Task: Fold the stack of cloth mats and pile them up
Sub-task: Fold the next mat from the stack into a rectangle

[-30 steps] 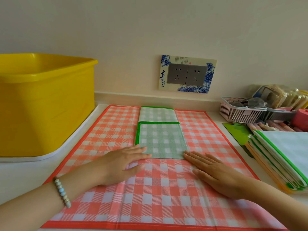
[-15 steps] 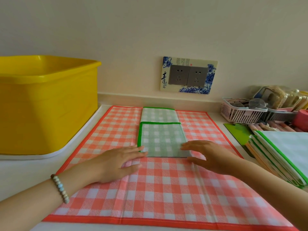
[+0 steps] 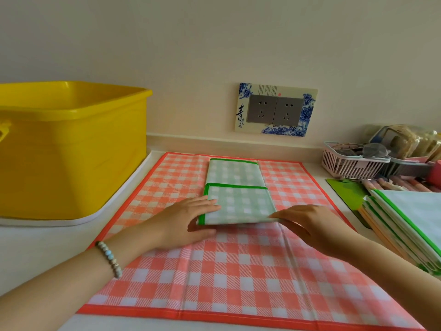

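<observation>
left hand, right hand grip one green mat; one orange mat

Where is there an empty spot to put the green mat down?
Bare spots: the near half of the orange mat, this side of the folded green mat; the white counter between the yellow tub and the orange mat. Crowded: the right side, with the stack of mats and pink basket.

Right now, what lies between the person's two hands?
The folded green mat, its near edge spanning from the left hand to the right hand, on top of the orange checked mat. The head view shows it.
</observation>
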